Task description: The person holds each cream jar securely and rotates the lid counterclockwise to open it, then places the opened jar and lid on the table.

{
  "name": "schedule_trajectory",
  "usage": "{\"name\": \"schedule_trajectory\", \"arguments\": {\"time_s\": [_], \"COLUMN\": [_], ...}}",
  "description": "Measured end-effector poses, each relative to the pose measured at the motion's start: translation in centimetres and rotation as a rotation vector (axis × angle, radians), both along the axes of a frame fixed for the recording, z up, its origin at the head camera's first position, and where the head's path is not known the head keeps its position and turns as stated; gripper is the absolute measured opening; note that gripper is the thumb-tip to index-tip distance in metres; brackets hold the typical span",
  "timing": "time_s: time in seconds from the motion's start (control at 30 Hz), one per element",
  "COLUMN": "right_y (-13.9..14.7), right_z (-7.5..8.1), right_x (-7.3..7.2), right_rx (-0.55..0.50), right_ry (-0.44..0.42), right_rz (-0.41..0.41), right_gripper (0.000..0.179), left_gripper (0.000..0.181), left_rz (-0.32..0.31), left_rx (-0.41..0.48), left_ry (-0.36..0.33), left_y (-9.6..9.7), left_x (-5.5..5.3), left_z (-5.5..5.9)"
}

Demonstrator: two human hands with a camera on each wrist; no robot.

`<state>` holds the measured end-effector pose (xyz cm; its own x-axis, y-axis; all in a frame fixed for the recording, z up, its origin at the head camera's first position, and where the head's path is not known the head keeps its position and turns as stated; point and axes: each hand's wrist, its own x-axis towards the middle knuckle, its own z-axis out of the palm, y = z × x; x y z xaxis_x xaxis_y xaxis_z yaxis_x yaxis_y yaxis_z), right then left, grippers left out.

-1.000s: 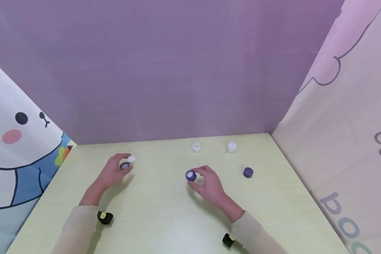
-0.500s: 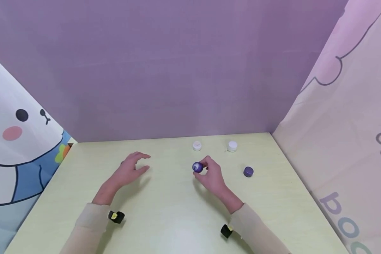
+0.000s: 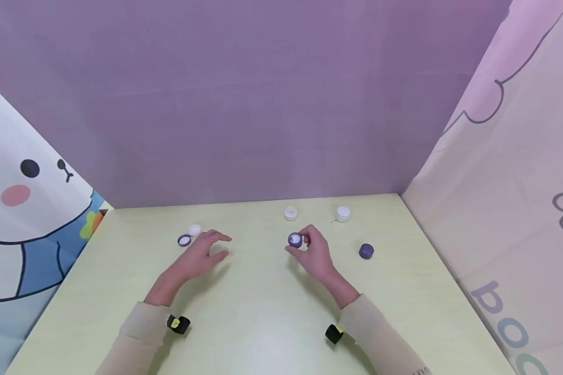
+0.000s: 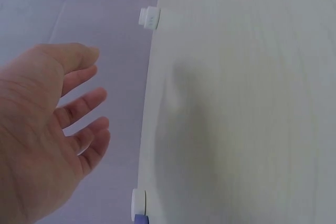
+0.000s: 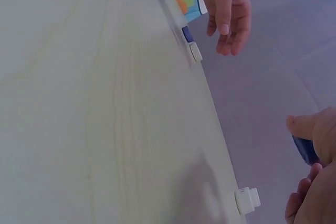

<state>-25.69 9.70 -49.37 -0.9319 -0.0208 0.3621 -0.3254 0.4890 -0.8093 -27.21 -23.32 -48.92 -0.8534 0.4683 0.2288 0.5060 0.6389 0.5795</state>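
In the head view, my right hand (image 3: pixel 315 254) pinches a small purple jar (image 3: pixel 295 239) between thumb and fingers, its whitish round face toward the camera. The right wrist view shows only part of that jar (image 5: pixel 305 149), the rest hidden by the hand. My left hand (image 3: pixel 199 256) is raised over the table with fingers spread and loosely bent, holding nothing. Just beyond it lie a purple-rimmed lid (image 3: pixel 184 240) with a white inside and a white lid (image 3: pixel 194 230), side by side. Straight ahead of the right hand stands an open white jar (image 3: pixel 290 213) with a narrower neck.
A second white jar (image 3: pixel 342 214) stands at the back right. Nearer, on the right, sits a dark purple round jar or cap (image 3: pixel 366 251). A purple backdrop (image 3: pixel 262 104) rises behind the table (image 3: pixel 262 323), with printed cloth on both sides.
My left hand has come away from the purple-rimmed lid and moved right, leaving both lids lying there. My right hand has shifted slightly forward and right, still pinching the purple jar.
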Motion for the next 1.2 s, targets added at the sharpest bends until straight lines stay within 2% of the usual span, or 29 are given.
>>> {"name": "schedule_trajectory", "arguments": {"time_s": [0.23, 0.53, 0.73, 0.87, 1.07, 1.2], "right_y": [0.3, 1.0, 1.8, 2.2, 2.9, 3.3], "right_z": [-0.2, 0.4, 0.5, 0.2, -0.1, -0.1], "right_x": [-0.5, -1.7, -3.6, -5.2, -7.0, -7.5], "right_rx": [0.001, 0.191, 0.342, 0.418, 0.461, 0.466], "right_ry": [-0.034, -0.041, -0.075, -0.121, -0.163, -0.173], "right_rz": [-0.02, -0.088, -0.112, -0.116, -0.122, -0.139], "right_gripper": [0.036, 0.036, 0.04, 0.042, 0.044, 0.043], "left_gripper": [0.033, 0.032, 0.03, 0.03, 0.03, 0.03], "left_rz": [-0.007, -0.006, 0.005, 0.011, 0.004, -0.008], "left_rx": [0.016, 0.025, 0.014, 0.028, 0.067, 0.068], "left_ry": [-0.021, -0.005, 0.02, 0.009, -0.034, -0.023], "left_y": [0.2, 0.3, 0.2, 0.3, 1.0, 1.5], "left_x": [0.3, 0.5, 0.9, 1.2, 1.6, 2.0], "left_z": [-0.5, -1.2, -1.4, -1.4, -1.4, -1.6]}}
